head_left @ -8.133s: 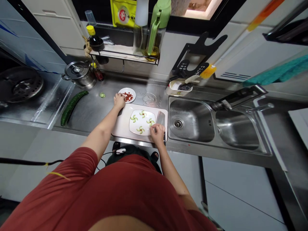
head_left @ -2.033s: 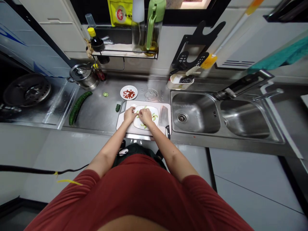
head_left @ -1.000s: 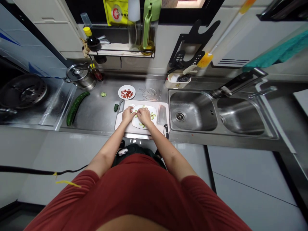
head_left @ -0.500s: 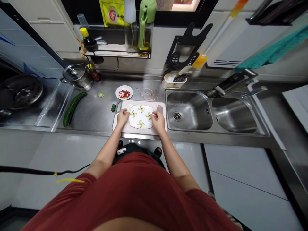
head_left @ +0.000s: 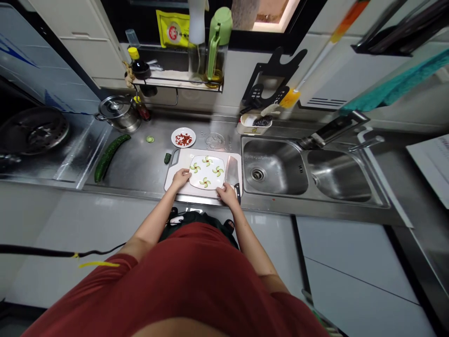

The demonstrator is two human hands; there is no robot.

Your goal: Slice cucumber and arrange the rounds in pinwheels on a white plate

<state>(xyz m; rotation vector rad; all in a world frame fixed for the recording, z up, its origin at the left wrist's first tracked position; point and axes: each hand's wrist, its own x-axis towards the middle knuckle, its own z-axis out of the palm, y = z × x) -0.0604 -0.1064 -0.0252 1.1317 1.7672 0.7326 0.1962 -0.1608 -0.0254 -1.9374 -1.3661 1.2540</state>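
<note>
Both hands are out in front of the body, well apart, backs turned upward. The left hand (head_left: 181,179) is curved, its fingers (head_left: 187,172) reaching inward toward the other hand. The right hand (head_left: 228,194) lies a little nearer the body, also curled, fingertips pointing back toward the left one. Whether either grips firmly is too small to tell. Behind the left hand, the left forearm (head_left: 154,220) slants outward and back to a red sleeve (head_left: 119,269). Behind the right hand, the right forearm (head_left: 250,236) slants outward the opposite way. Both arms are stretched nearly straight.
</note>
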